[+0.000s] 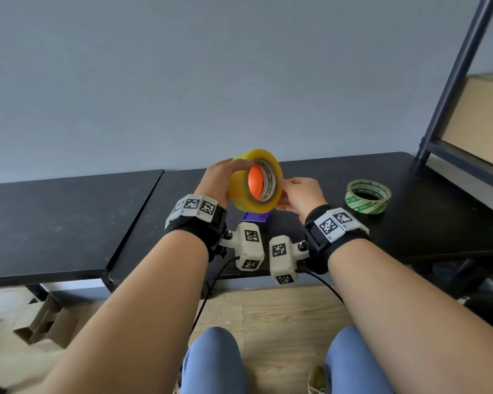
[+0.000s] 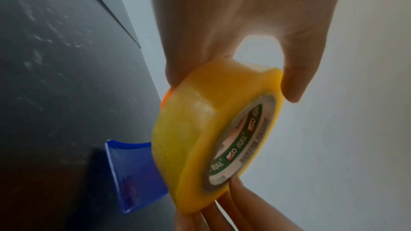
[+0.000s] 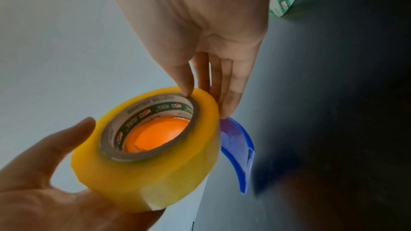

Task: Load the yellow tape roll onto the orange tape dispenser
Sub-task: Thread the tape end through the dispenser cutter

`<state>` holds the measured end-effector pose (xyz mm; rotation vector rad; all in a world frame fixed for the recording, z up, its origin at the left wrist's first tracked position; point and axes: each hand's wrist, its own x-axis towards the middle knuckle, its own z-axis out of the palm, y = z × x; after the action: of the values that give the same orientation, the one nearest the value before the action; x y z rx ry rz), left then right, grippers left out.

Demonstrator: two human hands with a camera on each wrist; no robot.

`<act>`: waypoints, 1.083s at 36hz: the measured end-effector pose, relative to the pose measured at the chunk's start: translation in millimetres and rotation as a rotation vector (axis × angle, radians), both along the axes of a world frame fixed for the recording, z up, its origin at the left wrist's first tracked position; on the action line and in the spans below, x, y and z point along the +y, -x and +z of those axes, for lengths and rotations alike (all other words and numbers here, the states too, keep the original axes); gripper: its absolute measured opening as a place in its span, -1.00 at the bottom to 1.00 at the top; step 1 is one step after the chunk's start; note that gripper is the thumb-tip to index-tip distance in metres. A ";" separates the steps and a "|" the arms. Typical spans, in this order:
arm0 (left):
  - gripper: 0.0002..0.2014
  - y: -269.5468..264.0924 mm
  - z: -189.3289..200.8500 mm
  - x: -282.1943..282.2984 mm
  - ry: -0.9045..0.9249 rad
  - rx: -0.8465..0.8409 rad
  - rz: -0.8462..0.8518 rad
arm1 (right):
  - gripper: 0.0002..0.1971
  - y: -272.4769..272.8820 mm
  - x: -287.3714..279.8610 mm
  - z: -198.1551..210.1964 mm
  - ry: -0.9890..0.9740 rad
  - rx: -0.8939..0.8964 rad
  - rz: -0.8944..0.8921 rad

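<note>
Yellow tape roll [image 1: 255, 180] is held upright above the black surface [image 1: 69, 223], orange dispenser hub [image 1: 255, 182] visible through its core. Left hand [image 1: 219, 177] is curled round the far rim, right hand [image 1: 302, 194] pinches the near rim. Green tape roll [image 1: 367, 199] is seen lying to the right.

Left wrist: roll is gripped between thumb and fingers; blue piece [image 2: 133, 173] is seen behind it.

Right wrist: roll edge is pinched by the fingertips [image 3: 188, 87], hub seated inside the core.
</note>
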<state>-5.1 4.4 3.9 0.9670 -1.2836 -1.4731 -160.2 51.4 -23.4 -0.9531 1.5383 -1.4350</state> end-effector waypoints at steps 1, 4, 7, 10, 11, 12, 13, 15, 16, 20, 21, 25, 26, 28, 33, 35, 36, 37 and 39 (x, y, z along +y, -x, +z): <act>-0.41 0.2 -0.2 0.0 -0.004 -0.003 0.002 | -0.84 -0.4 1.2 -0.1 -0.007 -0.019 0.024; -0.37 -0.5 -2.0 -2.4 -0.010 -0.033 -0.003 | -0.88 -2.4 3.4 -0.1 -0.016 -0.031 0.052; -0.27 -0.3 -2.5 0.8 -0.025 -0.058 -0.062 | -0.83 -1.8 2.1 -1.1 -0.025 -0.021 0.010; -0.27 -0.1 -4.2 2.9 -0.021 -0.084 -0.091 | -0.82 -0.6 0.4 -1.7 -0.055 0.011 -0.032; -0.30 -0.1 -4.3 4.1 -0.023 -0.088 -0.094 | -0.81 -0.6 0.3 -2.0 -0.062 0.020 -0.038; -0.33 -0.2 -4.8 4.6 -0.027 -0.094 -0.096 | -0.81 -1.0 0.8 -2.4 -0.063 0.024 -0.041; -0.36 -0.4 -4.9 5.4 -0.033 -0.102 -0.103 | -0.80 -1.2 1.1 -2.8 -0.061 0.023 -0.043; -0.43 -0.6 -5.7 5.3 -0.041 -0.119 -0.122 | -0.80 -1.4 2.2 -3.9 -0.065 0.017 -0.049; -0.48 -1.1 -5.9 4.9 -0.044 -0.126 -0.128 | -0.80 -1.4 2.5 -4.8 -0.069 0.018 -0.050; -0.34 -1.3 -7.1 2.0 -0.051 -0.122 -0.112 | -0.80 -3.6 1.4 -8.7 -0.063 0.106 -0.097; -0.24 -0.6 -8.8 0.8 -0.056 -0.112 -0.096 | -0.79 -5.0 0.5 -9.5 -0.055 0.167 -0.121; -0.15 -0.5 -14.1 1.0 -0.092 -0.050 -0.059 | -0.82 -9.6 -2.5 -11.4 -0.043 0.306 -0.138; -0.16 -0.9 -14.3 3.1 -0.112 -0.022 -0.069 | -0.85 -10.5 -2.5 -10.8 -0.037 0.325 -0.133; -0.15 -2.8 -13.7 6.6 -0.177 0.041 -0.107 | -0.85 -10.7 -1.7 -9.7 -0.024 0.371 -0.123; -0.31 -6.7 -13.7 9.1 -0.245 0.072 -0.151 | -0.90 -8.3 -5.2 -13.1 0.007 0.420 -0.099; -0.31 -6.8 -14.1 10.3 -0.200 0.024 -0.142 | -0.93 -8.6 -7.4 -14.3 0.002 0.437 -0.095; -0.30 -6.2 -14.2 11.0 -0.177 -0.002 -0.137 | -0.93 -8.6 -8.5 -15.1 -0.001 0.443 -0.098; -0.31 -5.6 -14.2 11.8 -0.158 -0.033 -0.125 | -0.92 -8.8 -8.8 -15.6 -0.001 0.446 -0.104; -0.34 -4.0 -14.6 11.2 -0.113 -0.130 -0.089 | -0.90 -8.9 -9.6 -17.1 0.000 0.460 -0.105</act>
<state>-1.0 15.6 -10.7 1.1077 -1.3632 -1.5868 -151.3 41.8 -40.4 -1.2821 1.9424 -1.3457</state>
